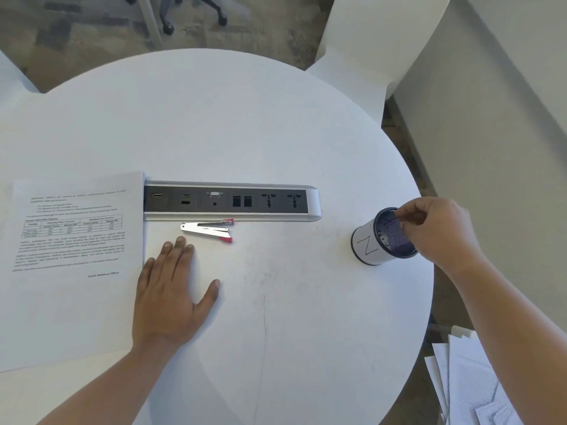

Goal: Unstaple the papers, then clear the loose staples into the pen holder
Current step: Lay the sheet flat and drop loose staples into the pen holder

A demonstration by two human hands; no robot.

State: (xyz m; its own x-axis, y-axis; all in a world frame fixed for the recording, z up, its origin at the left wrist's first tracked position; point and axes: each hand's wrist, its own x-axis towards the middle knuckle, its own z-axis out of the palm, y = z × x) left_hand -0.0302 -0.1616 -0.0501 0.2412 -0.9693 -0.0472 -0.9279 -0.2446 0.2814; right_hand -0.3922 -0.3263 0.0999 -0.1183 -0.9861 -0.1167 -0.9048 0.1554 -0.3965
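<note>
A stack of printed papers (73,256) lies flat at the left of the round white table (245,118). My left hand (171,289) rests palm down on the table beside the papers' right edge, fingers spread. A silver staple remover with red tips (208,230) lies just beyond its fingertips. At the right stands the pen holder (372,243), a black mesh cup wrapped in white paper. My right hand (438,231) hovers over its rim with fingertips pinched together above the opening; whether a staple sits between them is too small to tell.
A recessed power and data socket strip (230,200) runs across the table's middle, its left end under the papers. Loose sheets (472,384) lie below the table at the lower right. Chair wheels (167,26) stand on the carpet beyond the far edge.
</note>
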